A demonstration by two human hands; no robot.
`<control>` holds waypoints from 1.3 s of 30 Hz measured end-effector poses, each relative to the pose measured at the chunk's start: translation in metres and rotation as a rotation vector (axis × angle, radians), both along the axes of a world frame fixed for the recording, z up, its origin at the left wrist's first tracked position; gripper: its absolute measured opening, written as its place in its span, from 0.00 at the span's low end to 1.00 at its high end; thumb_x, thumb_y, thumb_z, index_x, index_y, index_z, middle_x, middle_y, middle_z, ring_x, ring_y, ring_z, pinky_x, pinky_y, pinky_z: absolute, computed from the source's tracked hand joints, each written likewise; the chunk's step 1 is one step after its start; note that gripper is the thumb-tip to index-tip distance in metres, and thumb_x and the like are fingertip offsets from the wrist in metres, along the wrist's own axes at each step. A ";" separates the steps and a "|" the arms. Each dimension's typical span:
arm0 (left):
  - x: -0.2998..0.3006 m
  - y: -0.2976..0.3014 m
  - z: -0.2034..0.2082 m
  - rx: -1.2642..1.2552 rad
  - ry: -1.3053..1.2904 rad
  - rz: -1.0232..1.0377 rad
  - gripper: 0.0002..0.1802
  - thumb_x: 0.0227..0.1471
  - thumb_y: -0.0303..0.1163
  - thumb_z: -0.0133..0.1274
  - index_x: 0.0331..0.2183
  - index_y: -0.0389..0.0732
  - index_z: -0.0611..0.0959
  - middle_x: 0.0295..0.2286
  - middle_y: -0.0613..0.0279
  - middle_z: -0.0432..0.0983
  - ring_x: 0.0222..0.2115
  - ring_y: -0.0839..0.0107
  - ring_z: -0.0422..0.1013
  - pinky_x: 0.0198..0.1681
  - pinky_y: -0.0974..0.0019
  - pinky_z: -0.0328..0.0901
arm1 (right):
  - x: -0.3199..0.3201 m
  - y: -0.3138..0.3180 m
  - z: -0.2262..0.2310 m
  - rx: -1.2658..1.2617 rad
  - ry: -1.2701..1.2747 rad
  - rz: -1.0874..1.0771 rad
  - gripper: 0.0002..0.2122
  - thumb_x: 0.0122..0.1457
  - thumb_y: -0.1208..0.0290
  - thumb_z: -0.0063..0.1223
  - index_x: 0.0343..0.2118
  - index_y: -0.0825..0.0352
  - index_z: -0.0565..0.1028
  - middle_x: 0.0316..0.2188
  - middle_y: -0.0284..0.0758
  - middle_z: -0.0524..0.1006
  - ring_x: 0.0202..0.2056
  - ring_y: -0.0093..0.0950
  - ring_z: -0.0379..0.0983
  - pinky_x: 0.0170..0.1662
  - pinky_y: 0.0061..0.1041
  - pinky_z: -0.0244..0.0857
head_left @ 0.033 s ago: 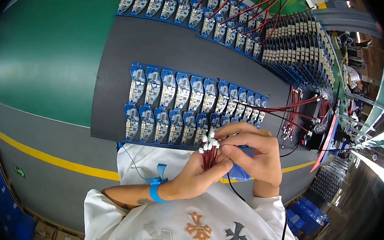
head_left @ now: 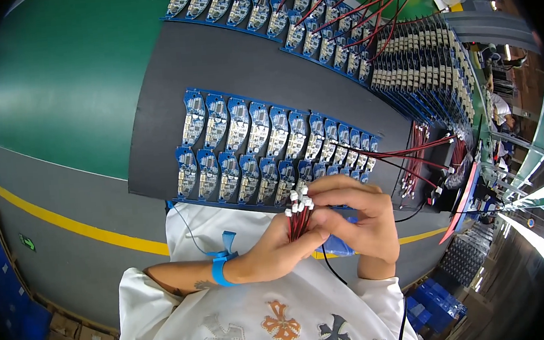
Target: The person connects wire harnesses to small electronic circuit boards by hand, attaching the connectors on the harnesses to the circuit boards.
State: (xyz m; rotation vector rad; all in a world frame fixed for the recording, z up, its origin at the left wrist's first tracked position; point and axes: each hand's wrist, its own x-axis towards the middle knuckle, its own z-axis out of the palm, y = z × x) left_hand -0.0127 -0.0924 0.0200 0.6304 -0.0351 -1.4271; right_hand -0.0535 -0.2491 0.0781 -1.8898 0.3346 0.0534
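Note:
A bunch of thin red and black cables with white plug connectors (head_left: 299, 201) stands upright in front of my chest, connector ends up. My left hand (head_left: 277, 254) is closed round its lower part, and a blue strap sits on that wrist. From the right, my right hand (head_left: 362, 220) pinches at the edge of the same bunch, thumb and fingertips just beside the connectors. Its fingers partly hide what they grip. Just beyond both hands lies a panel of blue circuit boards (head_left: 238, 124), set in two rows. One red and black cable runs from its right part.
Another circuit board panel (head_left: 240, 9) with cables attached lies farther off on the dark mat (head_left: 159, 115). Stacked boards (head_left: 420, 62) stand at the right, above loose red cables (head_left: 416, 152). A green table surface (head_left: 66, 77) spreads to the left. A blue cord hangs from the wrist strap.
The cable bunch has shifted slightly to the right. My right thumb and fingertips have closed in a little on the connectors. The boards have not moved.

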 end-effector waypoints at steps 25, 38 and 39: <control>0.014 -0.008 0.010 0.160 -0.114 0.374 0.09 0.58 0.33 0.48 0.34 0.37 0.75 0.18 0.76 0.65 0.18 0.89 0.56 0.19 0.80 0.50 | 0.002 0.009 0.016 -0.584 -0.125 0.083 0.11 0.40 0.82 0.62 0.31 0.67 0.79 0.22 0.29 0.69 0.18 0.22 0.65 0.18 0.21 0.57; 0.016 0.000 0.002 0.089 0.222 0.451 0.11 0.58 0.34 0.47 0.33 0.36 0.75 0.14 0.76 0.61 0.12 0.88 0.52 0.14 0.78 0.45 | 0.021 0.000 0.014 -0.732 -0.331 0.269 0.12 0.33 0.82 0.64 0.26 0.67 0.77 0.21 0.31 0.71 0.21 0.27 0.67 0.20 0.24 0.58; 0.016 -0.001 0.003 0.088 0.222 0.454 0.11 0.58 0.34 0.47 0.33 0.36 0.75 0.14 0.76 0.61 0.12 0.88 0.52 0.14 0.78 0.45 | 0.022 0.000 0.014 -0.721 -0.338 0.263 0.13 0.33 0.82 0.63 0.27 0.67 0.77 0.21 0.31 0.70 0.21 0.27 0.67 0.20 0.24 0.58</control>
